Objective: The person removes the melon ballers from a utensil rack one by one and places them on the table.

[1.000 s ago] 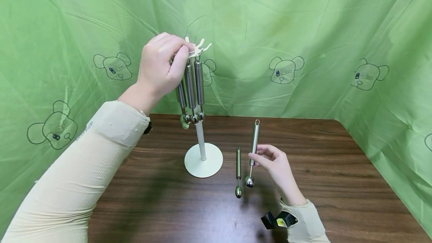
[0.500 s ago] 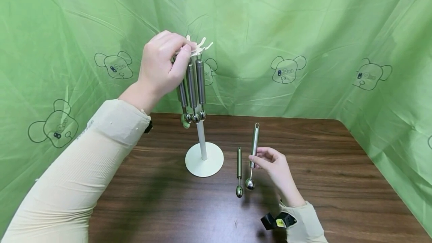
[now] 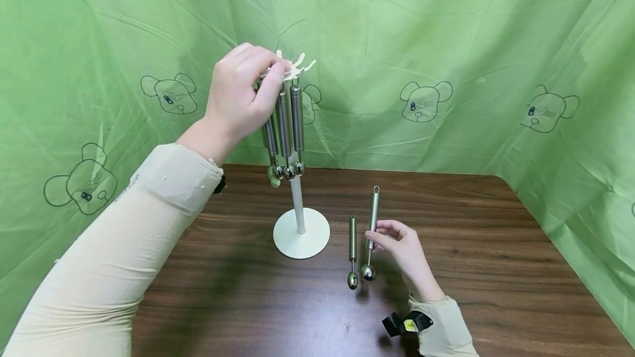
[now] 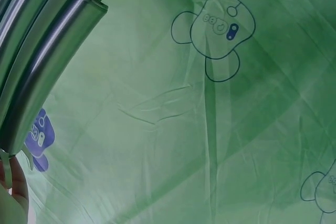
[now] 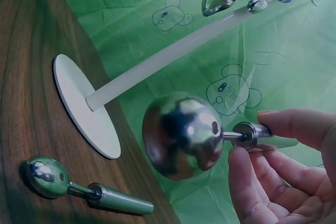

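Observation:
At the upper left, my left hand (image 3: pixel 243 90) grips the top of a white hook stand (image 3: pixel 296 203) among its curved hooks. Several metal melon ballers (image 3: pixel 297 120) hang from those hooks, partly behind the hand. In the left wrist view, steel handles (image 4: pixel 58 66) rise beside the fingertips (image 4: pixel 18 187). My right hand (image 3: pixel 404 252) pinches another melon baller (image 3: pixel 374 211) by the lower part of its handle. Its round bowl (image 5: pixel 184 135) points down toward me, and the ring end points away. A smaller melon baller (image 3: pixel 353 238) lies on the table just left of it.
The stand's round white base (image 3: pixel 312 247) rests on a dark wooden table (image 3: pixel 476 269). Green cloth (image 3: pixel 357 26) printed with bear faces hangs behind and to the sides. A black wrist camera (image 3: pixel 407 324) sits at the right cuff.
My right hand has come slightly down and toward me with the melon baller. My left hand keeps its hold on the stand. The whole head view has shifted a little.

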A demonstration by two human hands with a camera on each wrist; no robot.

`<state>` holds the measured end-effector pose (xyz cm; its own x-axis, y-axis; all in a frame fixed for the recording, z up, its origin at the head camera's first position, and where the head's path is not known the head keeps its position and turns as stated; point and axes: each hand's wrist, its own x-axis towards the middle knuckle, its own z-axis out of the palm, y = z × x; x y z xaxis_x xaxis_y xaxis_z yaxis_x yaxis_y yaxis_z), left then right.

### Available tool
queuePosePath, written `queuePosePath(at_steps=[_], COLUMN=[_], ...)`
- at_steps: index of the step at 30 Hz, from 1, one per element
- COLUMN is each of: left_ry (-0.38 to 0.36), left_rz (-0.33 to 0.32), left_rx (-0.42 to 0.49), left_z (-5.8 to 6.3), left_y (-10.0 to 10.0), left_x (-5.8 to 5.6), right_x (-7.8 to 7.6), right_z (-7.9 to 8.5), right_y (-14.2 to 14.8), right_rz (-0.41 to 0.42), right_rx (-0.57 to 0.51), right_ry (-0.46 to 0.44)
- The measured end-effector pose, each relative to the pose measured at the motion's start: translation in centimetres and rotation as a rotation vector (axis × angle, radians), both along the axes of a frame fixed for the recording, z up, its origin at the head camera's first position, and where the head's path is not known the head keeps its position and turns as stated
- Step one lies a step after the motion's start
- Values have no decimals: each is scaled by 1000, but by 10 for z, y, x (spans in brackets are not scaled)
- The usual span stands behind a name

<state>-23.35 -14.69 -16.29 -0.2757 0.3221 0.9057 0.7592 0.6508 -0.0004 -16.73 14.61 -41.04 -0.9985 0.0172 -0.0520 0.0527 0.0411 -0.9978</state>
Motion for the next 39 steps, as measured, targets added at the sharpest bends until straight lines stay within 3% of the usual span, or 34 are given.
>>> queuePosePath(at_steps=[27, 33, 39], left_ry=[8, -23, -109], left_rz=[-5, -25, -36], left_rx=[2, -3, -11], left_z=[2, 2, 4], left_y=[-2, -3, -5], left_x=[-2, 0, 3], right_x=[-19, -20, -20], right_z=[-35, -42, -49], right_y=[6, 9, 10], right_rz=[40, 52, 79], right_rx=[-11, 22, 36], right_ry=[-87, -103, -124])
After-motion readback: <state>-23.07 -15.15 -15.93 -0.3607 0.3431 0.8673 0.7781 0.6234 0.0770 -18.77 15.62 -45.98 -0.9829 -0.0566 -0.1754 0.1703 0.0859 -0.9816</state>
